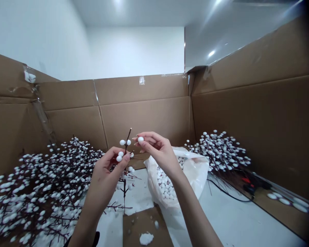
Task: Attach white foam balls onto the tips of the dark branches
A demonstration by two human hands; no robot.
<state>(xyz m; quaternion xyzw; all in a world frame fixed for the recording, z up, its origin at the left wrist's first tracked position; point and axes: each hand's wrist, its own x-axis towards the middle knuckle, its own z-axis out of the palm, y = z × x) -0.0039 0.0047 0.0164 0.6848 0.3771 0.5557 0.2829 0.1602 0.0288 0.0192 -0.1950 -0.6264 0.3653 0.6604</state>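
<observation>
My left hand [110, 168] pinches a thin dark brown artificial berry branch [127, 143] and holds it upright above the table. Several white berries [119, 156] sit on the branch near my fingertips, and its top end is bare. Just right of the branch, my right hand [157, 145] holds one white berry [140, 139] between thumb and fingers, apart from the branch. Beneath my right wrist stands an open white plastic bag [195, 169] full of loose white berries [166, 185].
A large pile of white-berried branches [54, 178] fills the left side. Another bunch [218, 151] lies at the back right, near a black cable [229, 195]. Tall cardboard walls [144, 113] surround the table. A cardboard piece [141, 224] with a white blob [146, 238] lies in front.
</observation>
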